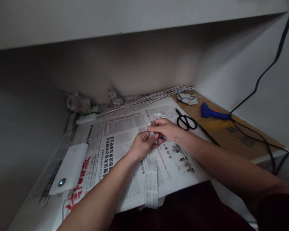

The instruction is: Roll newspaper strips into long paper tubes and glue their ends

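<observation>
Over a spread newspaper sheet (120,128), my two hands meet, fingertips close together. My left hand (142,144) is closed, its thumb and fingers pinching a narrow piece of newspaper strip. My right hand (167,129) is closed too, pinching the same piece at its upper end. A longer newspaper strip (151,184) lies below my hands and reaches the table's front edge; whether it joins the held piece is hidden by my fingers. Black-handled scissors (186,122) lie just beyond my right hand. Thin white slivers (162,114) rest behind my hands.
A blue glue gun (215,113) with a black cable lies on cardboard (233,134) at the right. Long thin paper rods (154,97) run along the back wall. A white power bank (69,168) sits at the left. A plastic bag (78,103) stands back left. An overhang (135,16) crosses above.
</observation>
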The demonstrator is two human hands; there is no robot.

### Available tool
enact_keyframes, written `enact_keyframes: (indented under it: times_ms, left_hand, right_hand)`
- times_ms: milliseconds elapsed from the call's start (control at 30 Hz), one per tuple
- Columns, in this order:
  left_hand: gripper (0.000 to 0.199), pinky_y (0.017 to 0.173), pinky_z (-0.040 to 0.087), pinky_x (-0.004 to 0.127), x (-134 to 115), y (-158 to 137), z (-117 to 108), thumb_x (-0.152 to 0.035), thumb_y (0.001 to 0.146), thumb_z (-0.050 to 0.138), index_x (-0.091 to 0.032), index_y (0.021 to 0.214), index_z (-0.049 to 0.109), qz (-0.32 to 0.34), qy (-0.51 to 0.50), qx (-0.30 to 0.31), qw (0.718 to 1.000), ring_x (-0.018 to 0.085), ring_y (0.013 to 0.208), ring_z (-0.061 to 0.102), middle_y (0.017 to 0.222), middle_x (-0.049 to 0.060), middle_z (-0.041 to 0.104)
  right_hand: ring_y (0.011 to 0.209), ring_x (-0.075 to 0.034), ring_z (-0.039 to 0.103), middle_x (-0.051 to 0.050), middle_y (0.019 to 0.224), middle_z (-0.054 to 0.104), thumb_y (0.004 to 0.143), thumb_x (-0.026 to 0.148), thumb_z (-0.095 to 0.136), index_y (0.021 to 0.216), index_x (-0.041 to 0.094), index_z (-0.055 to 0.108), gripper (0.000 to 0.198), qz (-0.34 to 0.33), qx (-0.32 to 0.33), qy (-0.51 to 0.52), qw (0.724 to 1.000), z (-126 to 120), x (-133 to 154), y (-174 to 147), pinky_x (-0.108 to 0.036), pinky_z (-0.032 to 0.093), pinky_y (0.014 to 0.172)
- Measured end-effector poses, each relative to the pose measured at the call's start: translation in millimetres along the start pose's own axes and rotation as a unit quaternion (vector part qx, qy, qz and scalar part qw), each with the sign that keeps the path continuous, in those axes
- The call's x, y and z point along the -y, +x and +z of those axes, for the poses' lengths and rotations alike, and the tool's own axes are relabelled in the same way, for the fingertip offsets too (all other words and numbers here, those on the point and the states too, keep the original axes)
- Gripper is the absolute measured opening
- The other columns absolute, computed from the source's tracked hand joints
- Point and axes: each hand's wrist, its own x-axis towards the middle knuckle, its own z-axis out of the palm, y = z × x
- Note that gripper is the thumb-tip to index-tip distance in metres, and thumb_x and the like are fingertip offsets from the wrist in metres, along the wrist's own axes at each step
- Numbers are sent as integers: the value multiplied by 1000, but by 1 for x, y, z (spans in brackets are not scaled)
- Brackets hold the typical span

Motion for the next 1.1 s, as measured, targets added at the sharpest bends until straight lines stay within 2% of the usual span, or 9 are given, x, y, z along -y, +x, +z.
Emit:
enact_keyframes:
  times_ms: [200, 367, 500, 700, 833, 1000, 1100]
  left_hand:
    - [29, 71, 53, 30, 1, -1, -1, -35, 79, 61, -9, 90, 67, -16, -18, 5, 1000, 17, 78, 64, 83, 11, 69]
    - [30, 69, 54, 32, -2, -2, -1, -35, 79, 61, -8, 92, 66, -36, -53, 5, 998, 18, 77, 64, 83, 13, 69]
    - [30, 72, 53, 31, 0, -2, 0, -34, 80, 60, -9, 96, 66, -29, -53, 10, 998, 17, 77, 64, 82, 12, 68]
    - [27, 72, 53, 30, 0, -3, 3, -33, 80, 60, -9, 90, 66, -22, -35, 11, 999, 16, 77, 63, 82, 11, 68]
    - [28, 73, 53, 32, -2, -3, 4, -33, 82, 57, -8, 89, 65, -28, -45, 22, 998, 18, 77, 64, 82, 13, 67]
    - [29, 74, 53, 32, -1, -2, 1, -32, 82, 57, -8, 94, 65, -35, -69, 17, 997, 18, 78, 64, 80, 13, 68]
    - [28, 73, 52, 31, -1, -2, 1, -32, 81, 58, -8, 94, 65, -32, -61, 9, 998, 17, 77, 64, 81, 12, 68]
  right_hand:
    - [27, -8, 43, 8, 41, 49, 67, 46, 72, 74, 21, 45, 38, -1, 8, -5, 1000, 2, 0, -2, -18, 29, 24]
    - [30, -7, 44, 6, 47, 54, 73, 42, 68, 80, 18, 54, 29, -12, 62, -13, 998, 0, 5, -4, -18, 35, 28]
    - [29, -8, 46, 6, 44, 53, 72, 42, 69, 78, 18, 52, 30, 0, 35, -11, 999, -1, 6, -4, -18, 34, 27]
    - [25, -9, 43, 9, 39, 49, 70, 46, 69, 75, 21, 43, 37, 19, 3, 1, 1000, 4, 4, -4, -18, 31, 24]
    - [25, -9, 43, 9, 39, 49, 72, 50, 66, 79, 20, 45, 37, 15, 14, 1, 1000, 2, 4, -4, -18, 30, 23]
    - [30, -9, 48, 6, 43, 52, 75, 46, 65, 85, 16, 55, 33, -2, 85, -20, 996, -6, 7, -4, -18, 36, 28]
    - [30, -8, 47, 7, 42, 50, 72, 43, 69, 80, 16, 54, 32, 2, 42, -29, 999, -6, 7, -4, -17, 34, 28]
